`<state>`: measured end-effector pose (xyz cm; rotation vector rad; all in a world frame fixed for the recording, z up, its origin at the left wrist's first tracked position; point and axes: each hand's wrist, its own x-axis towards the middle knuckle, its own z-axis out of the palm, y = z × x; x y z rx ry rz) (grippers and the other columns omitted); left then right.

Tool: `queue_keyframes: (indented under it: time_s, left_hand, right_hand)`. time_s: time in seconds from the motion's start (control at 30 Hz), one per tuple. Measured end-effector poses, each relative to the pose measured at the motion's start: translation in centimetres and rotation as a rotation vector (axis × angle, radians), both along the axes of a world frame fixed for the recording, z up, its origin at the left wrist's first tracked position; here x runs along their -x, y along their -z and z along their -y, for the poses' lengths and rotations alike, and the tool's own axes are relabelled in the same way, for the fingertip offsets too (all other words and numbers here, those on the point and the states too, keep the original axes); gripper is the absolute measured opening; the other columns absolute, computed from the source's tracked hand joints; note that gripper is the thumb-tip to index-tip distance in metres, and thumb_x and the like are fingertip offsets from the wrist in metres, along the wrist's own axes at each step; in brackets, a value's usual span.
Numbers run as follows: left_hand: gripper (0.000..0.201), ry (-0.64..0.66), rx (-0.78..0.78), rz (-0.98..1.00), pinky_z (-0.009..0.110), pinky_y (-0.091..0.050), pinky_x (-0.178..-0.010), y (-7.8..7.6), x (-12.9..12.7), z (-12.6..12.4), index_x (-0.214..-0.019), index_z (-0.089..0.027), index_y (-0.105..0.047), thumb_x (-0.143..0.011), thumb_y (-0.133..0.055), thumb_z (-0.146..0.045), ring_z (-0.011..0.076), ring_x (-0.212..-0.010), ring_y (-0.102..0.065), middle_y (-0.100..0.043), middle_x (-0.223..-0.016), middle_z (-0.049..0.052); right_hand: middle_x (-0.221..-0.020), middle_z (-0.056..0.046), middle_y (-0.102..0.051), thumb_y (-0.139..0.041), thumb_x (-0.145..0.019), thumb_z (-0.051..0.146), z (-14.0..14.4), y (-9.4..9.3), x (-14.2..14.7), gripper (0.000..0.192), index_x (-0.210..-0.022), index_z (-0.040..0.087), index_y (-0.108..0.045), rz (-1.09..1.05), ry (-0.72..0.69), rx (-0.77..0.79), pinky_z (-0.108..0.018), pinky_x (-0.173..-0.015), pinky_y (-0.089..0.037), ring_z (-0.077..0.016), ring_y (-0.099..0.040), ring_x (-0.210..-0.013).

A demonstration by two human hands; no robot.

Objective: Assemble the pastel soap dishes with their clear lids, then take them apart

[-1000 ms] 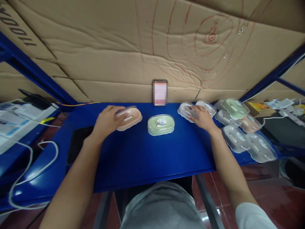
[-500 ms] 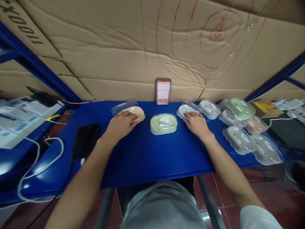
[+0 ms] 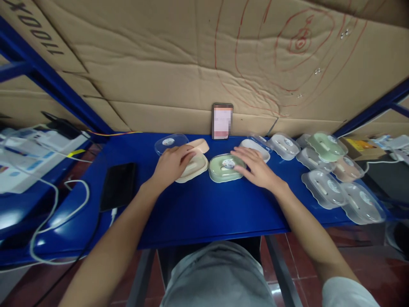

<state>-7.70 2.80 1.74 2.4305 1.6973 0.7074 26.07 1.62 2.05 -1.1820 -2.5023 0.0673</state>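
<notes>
Both hands mid-shelf: left hand point(image 3: 171, 164) on cream tray point(image 3: 193, 167), right hand point(image 3: 255, 168) on green box point(image 3: 225, 168).

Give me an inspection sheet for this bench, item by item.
Surface: blue table.
Job's things: cream soap box open, its pink part tilted up; green soap box closed.
Clutter: clear lid, pile of boxes, dark phone, upright phone.
Grips: left hand on cream soap box; right hand touching green soap box.
Cables: white cable at left.
Surroundings: cardboard wall.
</notes>
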Motion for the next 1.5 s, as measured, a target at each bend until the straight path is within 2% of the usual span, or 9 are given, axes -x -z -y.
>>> queue_keyframes:
  time_s: [0.1,0.27,0.43,0.6,0.87,1.0,1.1,1.3,1.5]
  left_hand:
    - [0.045,-0.01,-0.077,0.023,0.047,-0.044,-0.117,0.5,-0.2,-0.1,-0.132,-0.019,-0.071,-0.109,-0.041,-0.043,0.0308,-0.13,-0.067,-0.076,-0.134,0.013]
    - [0.041,0.027,-0.121,-0.049,0.055,-0.033,-0.125,1.0,-0.3,-0.1,-0.132,-0.024,-0.072,-0.107,-0.041,-0.027,0.0307,-0.136,-0.063,-0.073,-0.14,0.011]
    - [0.038,0.009,-0.146,-0.076,0.054,-0.045,-0.114,0.4,-0.6,0.4,-0.125,-0.022,-0.076,-0.105,-0.044,-0.028,0.0345,-0.131,-0.064,-0.074,-0.132,0.014]
    - [0.038,0.083,-0.077,-0.159,0.043,-0.057,-0.094,0.4,-1.0,1.0,-0.108,-0.022,-0.078,-0.107,-0.047,-0.044,0.0318,-0.108,-0.074,-0.079,-0.11,0.012]
    - [0.03,0.125,-0.018,-0.27,0.046,-0.058,-0.096,1.1,-0.7,0.8,-0.115,-0.021,-0.078,-0.102,-0.058,-0.041,0.0359,-0.114,-0.073,-0.077,-0.126,0.013]
    - [0.038,0.16,-0.06,-0.21,0.047,-0.054,-0.105,0.4,-1.0,1.1,-0.127,-0.02,-0.073,-0.11,-0.042,-0.034,0.0328,-0.12,-0.07,-0.075,-0.128,0.012]
    - [0.042,0.285,-0.13,-0.069,0.046,-0.049,-0.113,0.0,-2.2,2.2,-0.136,-0.019,-0.068,-0.111,-0.044,-0.042,0.0307,-0.129,-0.065,-0.07,-0.136,0.014]
    - [0.048,0.554,-0.016,-0.101,0.051,-0.044,-0.117,1.3,-4.6,3.8,-0.14,-0.025,-0.066,-0.098,-0.072,-0.047,0.0333,-0.138,-0.057,-0.062,-0.147,0.013]
    - [0.037,0.469,-0.17,-0.138,0.053,-0.046,-0.11,1.7,-4.6,3.2,-0.135,-0.018,-0.068,-0.102,-0.049,-0.015,0.033,-0.129,-0.06,-0.065,-0.139,0.016]
  right_hand:
    - [-0.166,-0.008,-0.051,-0.066,-0.101,0.058,0.3,0.4,0.4,0.062,-0.155,0.03,-0.057,0.019,-0.102,0.082,-0.058,-0.127,-0.037,-0.0335,-0.044,-0.156]
    - [-0.165,-0.008,-0.052,-0.058,-0.106,0.053,0.2,1.0,1.2,0.059,-0.16,0.03,-0.052,-0.079,-0.013,0.008,-0.056,-0.128,-0.039,-0.0305,-0.045,-0.156]
    - [-0.159,-0.009,-0.06,-0.05,-0.111,0.047,0.5,1.1,2.1,0.047,-0.153,0.027,-0.06,-0.075,-0.006,-0.101,-0.056,-0.126,-0.038,-0.0302,-0.05,-0.152]
    - [-0.137,-0.012,-0.074,-0.058,-0.107,0.055,1.3,0.9,2.3,0.047,-0.137,0.022,-0.071,0.014,-0.143,-0.029,-0.048,-0.112,-0.05,-0.0304,-0.066,-0.131]
    - [-0.122,-0.009,-0.081,-0.057,-0.108,0.054,1.5,1.3,3.4,0.042,-0.13,0.024,-0.076,0.002,-0.218,0.089,-0.043,-0.106,-0.051,-0.0271,-0.074,-0.116]
    - [-0.141,-0.008,-0.073,-0.048,-0.112,0.05,1.8,0.4,3.6,0.043,-0.139,0.026,-0.071,-0.08,-0.256,0.051,-0.044,-0.115,-0.045,-0.0253,-0.067,-0.132]
    - [-0.147,-0.007,-0.069,-0.039,-0.114,0.044,0.8,-0.4,1.5,0.045,-0.145,0.027,-0.066,-0.113,-0.089,-0.037,-0.047,-0.118,-0.042,-0.0264,-0.062,-0.138]
    - [-0.14,-0.021,-0.069,-0.048,-0.106,0.043,-3.3,0.1,-6.1,0.049,-0.141,0.016,-0.067,-0.01,0.633,-0.097,-0.06,-0.107,-0.045,-0.0427,-0.061,-0.128]
    - [-0.128,-0.017,-0.075,-0.047,-0.107,0.044,-3.5,0.3,-6.5,0.042,-0.127,0.019,-0.074,0.022,0.56,-0.03,-0.05,-0.104,-0.049,-0.0361,-0.067,-0.118]
